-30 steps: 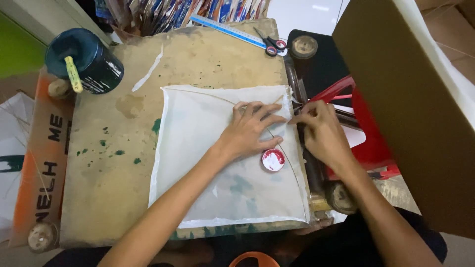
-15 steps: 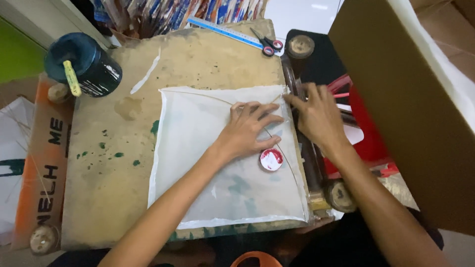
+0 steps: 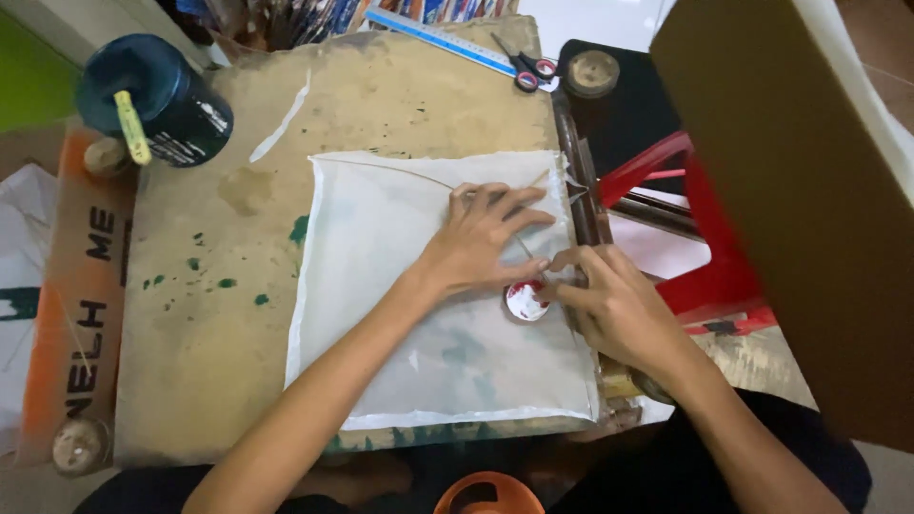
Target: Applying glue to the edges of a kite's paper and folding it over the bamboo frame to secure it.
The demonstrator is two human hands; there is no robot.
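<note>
Head view, left to right. Far left: dark jar (image 3: 157, 100) with a yellow strip, standing on the bench (image 3: 219, 362) corner, well apart from the work. Centre: white paper sheet (image 3: 381, 314) lying flat on the stained bench, roughly square, its right edge along the bench's right side. A thin stick (image 3: 381, 168) runs across the sheet's upper part, from the top-left corner slanting down to the right, where it passes under the fingers. Left hand (image 3: 481, 243) lies flat on the upper-right part of the sheet, fingers spread and pointing right, pressing paper and stick down. Small round red-and-white lid (image 3: 526, 300) sits on the sheet just below that hand, touching or nearly touching the right hand's fingertips. Right hand (image 3: 614, 305) rests at the sheet's right edge, fingers curled toward the left hand; seems to pinch something thin at the edge, cannot tell what. Both hands meet at the sheet's right margin; right hand nearer the edge, left hand nearer the stick. Further right: red stool (image 3: 705, 247), cardboard box (image 3: 790, 190). Scissors (image 3: 524, 71) and ruler (image 3: 438, 38) at top, out of reach.
</note>
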